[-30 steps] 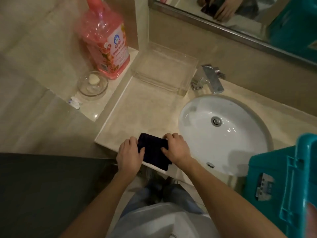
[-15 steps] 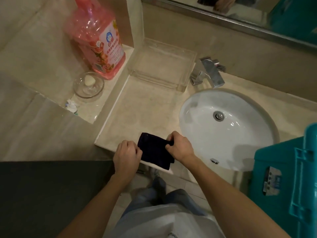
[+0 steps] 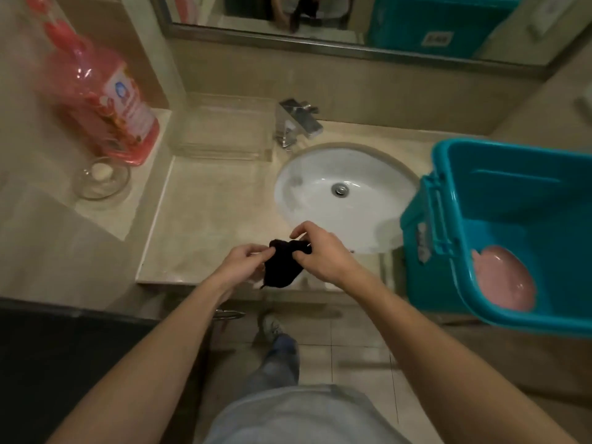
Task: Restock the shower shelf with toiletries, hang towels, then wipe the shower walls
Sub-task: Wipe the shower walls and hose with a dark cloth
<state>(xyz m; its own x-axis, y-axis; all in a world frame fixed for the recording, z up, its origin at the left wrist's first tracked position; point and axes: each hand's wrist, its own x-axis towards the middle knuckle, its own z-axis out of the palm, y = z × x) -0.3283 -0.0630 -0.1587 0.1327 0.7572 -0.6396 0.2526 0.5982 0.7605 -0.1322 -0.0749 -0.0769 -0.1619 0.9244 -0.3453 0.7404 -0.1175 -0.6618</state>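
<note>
Black cloth [image 3: 283, 267] over the counter's [image 3: 208, 219] 6 o'clock edge. Left hand [image 3: 238, 262] pinches its 9 o'clock side, right hand [image 3: 322, 251] its 1 o'clock corner (both grips clamped on fabric). Half a second ago it lay flat; now lifted and crumpled.

1 wide-angle camera, worn on the person's head, looks forward and steeply down from close above the counter [image 3: 205, 219] and sink [image 3: 307, 187]. The left hand [image 3: 243, 264] and right hand [image 3: 320, 254] sit mid-frame; the mirror [image 3: 346, 11] cuts the top edge, the tiled floor [image 3: 352, 341] fills the bottom.
</note>
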